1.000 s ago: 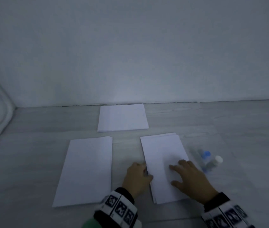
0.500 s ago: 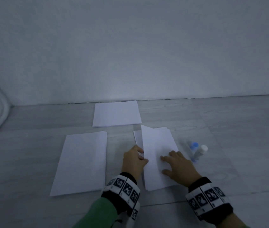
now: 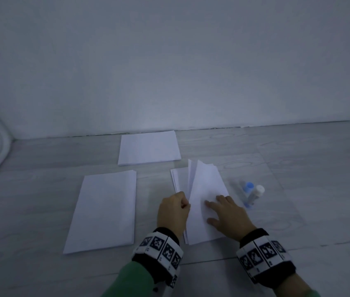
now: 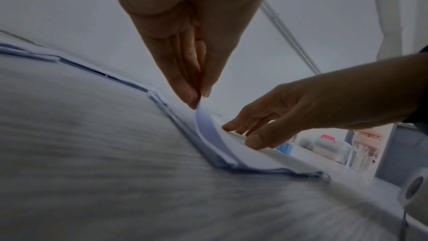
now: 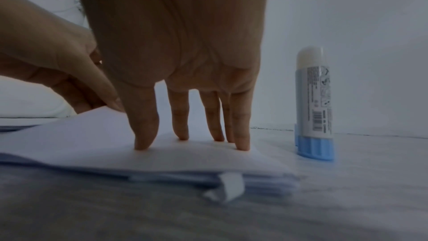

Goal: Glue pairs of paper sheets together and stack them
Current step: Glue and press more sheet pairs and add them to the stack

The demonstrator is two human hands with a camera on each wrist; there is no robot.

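Note:
Three piles of white paper lie on the grey floor: a back pile (image 3: pixel 148 147), a left pile (image 3: pixel 103 211) and a right pile (image 3: pixel 178 179) under my hands. My left hand (image 3: pixel 184 203) pinches the left edge of the top sheet (image 3: pixel 207 183) and holds it lifted off the right pile; the pinch (image 4: pixel 199 100) shows clearly in the left wrist view. My right hand (image 3: pixel 214 205) presses straight fingers (image 5: pixel 183 135) down on that sheet's right half. A glue stick (image 3: pixel 255 195) with a white top and blue base stands upright just right of the pile (image 5: pixel 313 102).
A wall rises right behind the back pile. A blue cap-like piece (image 3: pixel 248 187) sits beside the glue stick. A pale pipe (image 3: pixel 0 151) runs down the left corner. Bare floor lies to the right of the glue stick.
My left hand has taken the top sheet's left edge and raised it, so the sheets fan apart at the far end. The right hand stays pressed on the pile.

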